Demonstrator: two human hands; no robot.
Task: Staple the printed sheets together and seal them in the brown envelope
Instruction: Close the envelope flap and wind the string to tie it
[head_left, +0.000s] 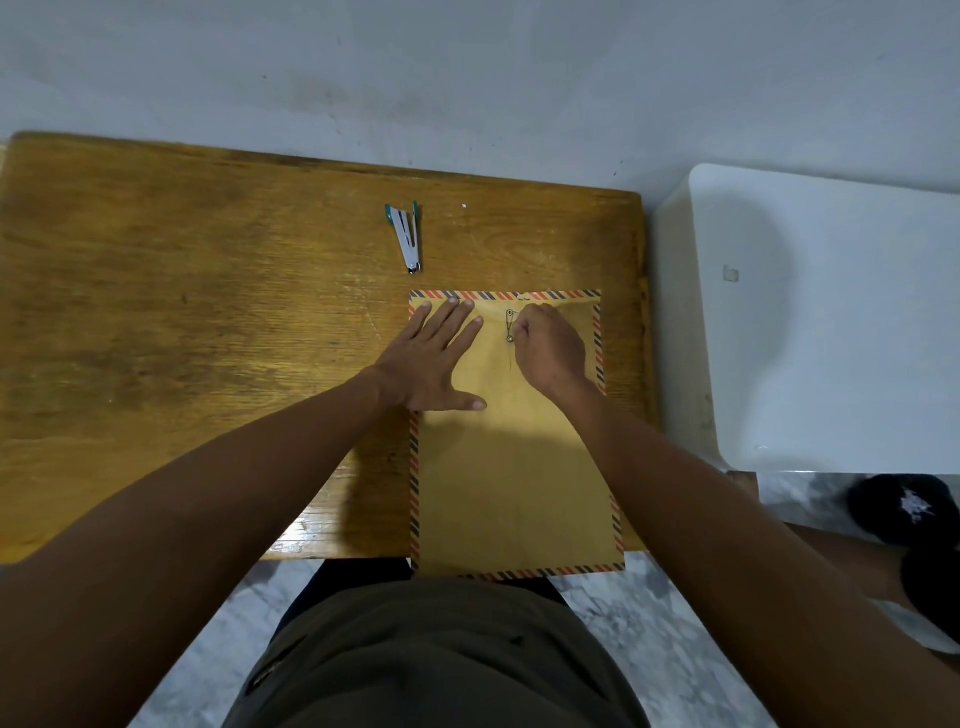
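Dark shirt (436, 654) fills the bottom of the view, right up against the wooden desk (208, 338). The brown envelope (514, 483) with the striped border lies flat on the desk, its near end hanging over the edge. Left hand (434, 358) is spread wide, pressing flat on the envelope's top left. Right hand (553, 345) is curled, pinching the string (511, 327) at the clasp. Stapler (407, 236) sits further back, well apart.
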